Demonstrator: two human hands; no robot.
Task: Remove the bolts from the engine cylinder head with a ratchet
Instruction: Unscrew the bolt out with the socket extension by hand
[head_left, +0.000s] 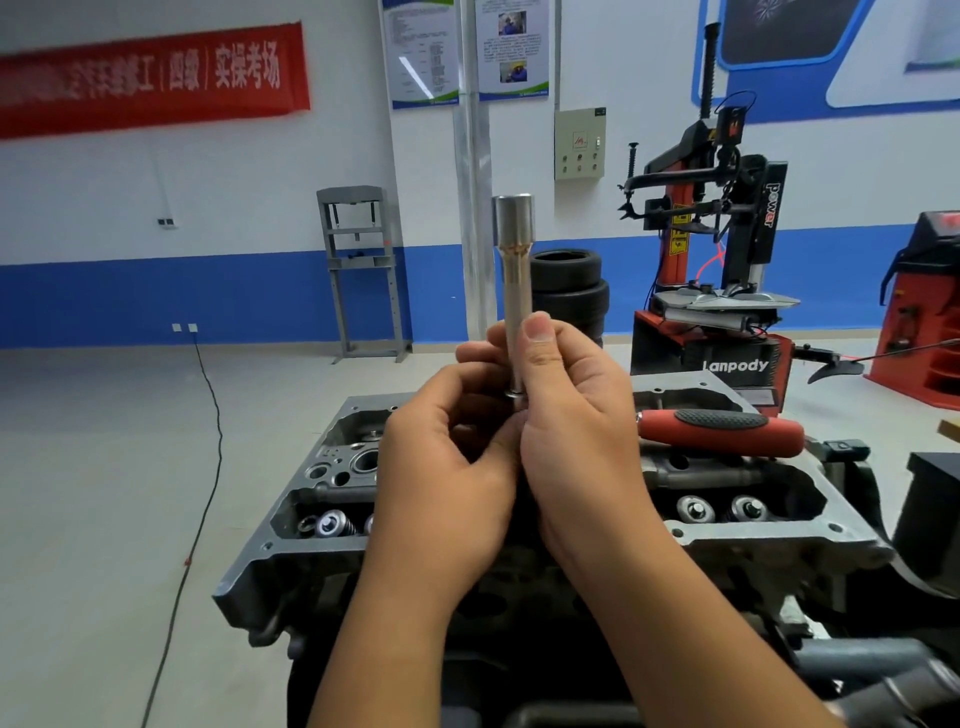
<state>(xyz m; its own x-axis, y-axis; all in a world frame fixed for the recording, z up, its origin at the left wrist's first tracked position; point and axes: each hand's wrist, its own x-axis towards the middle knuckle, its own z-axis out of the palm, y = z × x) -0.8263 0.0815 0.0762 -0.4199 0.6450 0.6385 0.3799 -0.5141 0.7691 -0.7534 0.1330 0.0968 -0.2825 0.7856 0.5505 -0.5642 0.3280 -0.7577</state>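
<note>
A long silver socket extension (516, 270) stands upright in front of me, its wide socket end on top. My right hand (576, 415) grips its lower shaft between thumb and fingers. My left hand (447, 447) curls around its bottom end, where a small metal part shows; what it pinches is hidden. Below both hands lies the grey engine cylinder head (753, 540), with valve springs visible left and right. The ratchet's red and black handle (722, 428) rests on the head's far right side.
A red tyre changer (717, 291) stands behind the engine, with stacked tyres (569, 291) and a grey press frame (361, 270) by the wall. A black cable (208, 467) runs across the floor at left. A red machine (930, 312) is at far right.
</note>
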